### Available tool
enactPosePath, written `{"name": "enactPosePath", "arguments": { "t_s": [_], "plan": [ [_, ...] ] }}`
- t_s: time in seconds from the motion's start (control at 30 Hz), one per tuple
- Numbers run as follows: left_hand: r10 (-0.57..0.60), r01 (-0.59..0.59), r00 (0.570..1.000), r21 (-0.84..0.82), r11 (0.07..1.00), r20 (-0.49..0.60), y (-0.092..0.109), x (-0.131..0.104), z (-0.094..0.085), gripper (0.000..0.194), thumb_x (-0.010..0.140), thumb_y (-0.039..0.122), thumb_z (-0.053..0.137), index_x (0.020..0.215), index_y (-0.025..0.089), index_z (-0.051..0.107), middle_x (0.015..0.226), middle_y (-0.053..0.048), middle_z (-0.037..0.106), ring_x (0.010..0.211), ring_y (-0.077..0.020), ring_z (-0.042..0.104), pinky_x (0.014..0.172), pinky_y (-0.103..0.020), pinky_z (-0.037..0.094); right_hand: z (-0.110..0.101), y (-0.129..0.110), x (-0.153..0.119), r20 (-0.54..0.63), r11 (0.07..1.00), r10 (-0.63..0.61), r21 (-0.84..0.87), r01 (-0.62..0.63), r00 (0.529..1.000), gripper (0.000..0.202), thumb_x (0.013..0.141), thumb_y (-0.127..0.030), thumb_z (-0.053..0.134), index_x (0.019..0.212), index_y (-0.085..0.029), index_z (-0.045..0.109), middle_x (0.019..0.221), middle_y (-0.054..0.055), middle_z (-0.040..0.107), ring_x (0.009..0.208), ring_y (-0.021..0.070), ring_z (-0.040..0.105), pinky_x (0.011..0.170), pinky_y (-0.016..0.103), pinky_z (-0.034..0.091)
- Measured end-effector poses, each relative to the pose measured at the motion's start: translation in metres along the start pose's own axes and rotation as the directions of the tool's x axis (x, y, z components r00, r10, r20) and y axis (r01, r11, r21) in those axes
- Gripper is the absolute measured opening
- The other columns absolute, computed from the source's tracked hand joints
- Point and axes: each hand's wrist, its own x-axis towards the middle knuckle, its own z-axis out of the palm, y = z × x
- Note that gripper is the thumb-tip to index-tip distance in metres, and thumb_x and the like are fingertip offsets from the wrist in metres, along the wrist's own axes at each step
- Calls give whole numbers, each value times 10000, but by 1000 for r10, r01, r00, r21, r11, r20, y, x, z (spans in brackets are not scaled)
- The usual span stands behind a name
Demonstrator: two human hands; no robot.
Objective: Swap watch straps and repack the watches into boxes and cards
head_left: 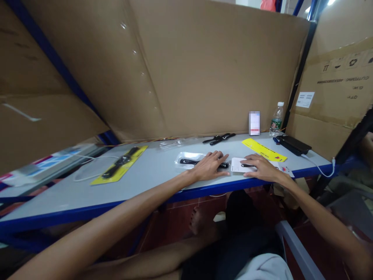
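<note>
My left hand (212, 165) lies with its fingers spread over a clear plastic blister tray (178, 159). Inside the tray is a long black handled item (189, 161), partly covered by that hand. Just to the right, my right hand (262, 167) grips a white printed card (236, 165) on the tabletop, thumb and fingers bent at its near and far sides. A small dark elongated shape (248, 165) shows between the thumb and fingers; whether it is an object or a slot in the card I cannot tell. The card's right end sticks out beyond the hand.
A yellow card (264, 150) lies behind my right hand, a yellow-backed pack with a black item (121, 165) at left. Black items (219, 139), clear plastic (175, 144), a phone (254, 123), a bottle (276, 119) and a black case (293, 144) line the back. Cardboard walls surround the table.
</note>
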Motion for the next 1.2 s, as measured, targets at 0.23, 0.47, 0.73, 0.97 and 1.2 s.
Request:
{"name": "enactPosePath", "arguments": {
  "t_s": [0.23, 0.47, 0.73, 0.97, 1.2],
  "plan": [
    [-5, 5, 1000, 0, 1000, -28, 2, 0, 4, 841, 908, 750, 521, 1538, 199, 437, 1250, -163, 571, 1159, -336, 536, 986, -486, 416, 18, -14, 17, -57, 993, 90, 80, -86, 994, 925, 771, -488, 832, 1560, -262, 407, 1477, 168, 549, 1302, 362, 538, 1067, 536, 433],
    [-66, 70, 995, 55, 996, -77, -8, -13, -13, 815, 950, 720, 465, 1574, 207, 363, 1379, -183, 551, 1271, -341, 505, 1070, -506, 374, 25, -19, 16, -81, 997, 67, 41, -64, 994, 803, 838, -482, 766, 1531, -246, 438, 1413, 170, 592, 1286, 347, 547, 1071, 522, 428],
    [-728, 757, 652, 118, 643, -211, -71, -69, -34, 749, 982, 671, 367, 1434, 83, 479, 1317, -291, 586, 1257, -431, 545, 985, -531, 438, 24, -20, 21, -95, 998, 23, -59, -28, 995, 800, 855, -490, 758, 1534, -215, 438, 1430, 179, 588, 1283, 357, 540, 1086, 532, 399],
    [-867, 868, 497, -20, 497, 18, -89, -71, -24, 776, 912, 792, 321, 1256, 156, 603, 1139, -215, 724, 1068, -406, 678, 830, -456, 512, 24, -33, 22, -138, 994, -20, -110, 4, 990, 747, 865, -512, 750, 1497, -210, 490, 1396, 150, 618, 1256, 334, 546, 1072, 501, 412],
    [-853, 852, 521, -46, 522, -29, -93, -74, -15, 706, 911, 778, 359, 1140, 172, 639, 1005, -201, 743, 976, -406, 693, 751, -431, 500, -22, 6, -40, -597, 921, 306, -11, -389, 741, 402, 979, -450, 557, 1268, -192, 665, 1159, 144, 729, 1049, 307, 668, 919, 443, 497]
  ]
}}
